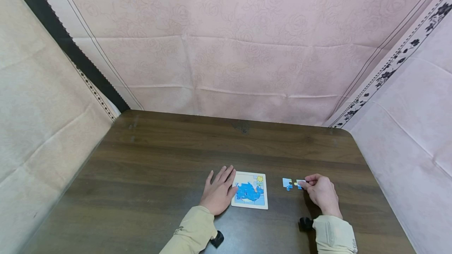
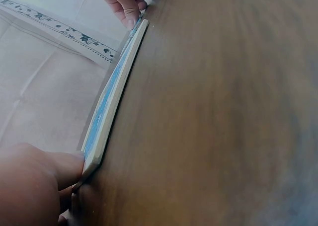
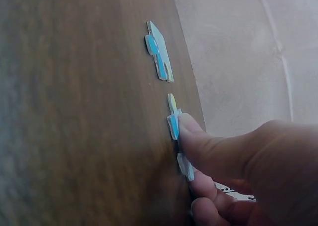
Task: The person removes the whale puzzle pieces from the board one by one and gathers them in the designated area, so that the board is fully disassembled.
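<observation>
A square jigsaw board (image 1: 249,207) with a pale frame lies flat on the table. Its picture shows a blue whale and a yellow sun. My left hand (image 1: 219,192) rests at the board's left side, fingers straight and spread, with the thumb (image 2: 67,167) lying over the edge. To the board's right, my right hand (image 1: 323,193) pinches a small blue and white puzzle piece (image 1: 299,184) between thumb and fingers, close over the table. The thumb (image 3: 198,139) covers part of that piece. Just left of it lies a loose puzzle piece (image 3: 158,52), flat on the wood.
The dark brown wooden table (image 1: 159,160) has rounded far corners. Pale patterned cloth (image 1: 229,50) hangs behind it and along both sides. Black bands (image 1: 217,239) show at both wrists, by the light sleeves.
</observation>
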Motion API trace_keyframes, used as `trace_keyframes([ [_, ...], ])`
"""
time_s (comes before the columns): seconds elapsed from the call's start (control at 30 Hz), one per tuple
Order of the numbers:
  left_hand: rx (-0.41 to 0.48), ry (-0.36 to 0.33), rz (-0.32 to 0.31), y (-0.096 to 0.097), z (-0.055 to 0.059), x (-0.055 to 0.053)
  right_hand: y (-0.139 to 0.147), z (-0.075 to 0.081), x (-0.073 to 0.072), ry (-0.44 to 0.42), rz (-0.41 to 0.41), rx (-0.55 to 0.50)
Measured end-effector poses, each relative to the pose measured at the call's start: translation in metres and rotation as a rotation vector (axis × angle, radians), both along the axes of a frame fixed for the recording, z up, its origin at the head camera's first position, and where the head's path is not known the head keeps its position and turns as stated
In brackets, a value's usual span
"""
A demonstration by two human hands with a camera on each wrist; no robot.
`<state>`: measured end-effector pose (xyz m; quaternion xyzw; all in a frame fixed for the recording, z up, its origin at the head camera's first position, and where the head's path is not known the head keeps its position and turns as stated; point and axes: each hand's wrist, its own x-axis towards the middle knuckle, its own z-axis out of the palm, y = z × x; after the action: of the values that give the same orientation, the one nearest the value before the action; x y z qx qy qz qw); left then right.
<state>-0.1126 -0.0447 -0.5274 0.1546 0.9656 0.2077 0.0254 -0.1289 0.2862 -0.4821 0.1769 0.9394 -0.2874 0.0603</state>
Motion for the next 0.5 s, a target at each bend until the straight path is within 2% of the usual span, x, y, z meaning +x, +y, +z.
trace_keyframes([
  [0.27,0.004,0.011,-0.003,-0.0008,0.0019,-0.0007,-0.0014,0.0024,-0.0007,0.010,0.005,0.013],
  [0.5,0.008,0.010,-0.002,-0.0012,0.0012,-0.0002,-0.0046,0.0036,-0.0016,0.060,0.076,0.080],
])
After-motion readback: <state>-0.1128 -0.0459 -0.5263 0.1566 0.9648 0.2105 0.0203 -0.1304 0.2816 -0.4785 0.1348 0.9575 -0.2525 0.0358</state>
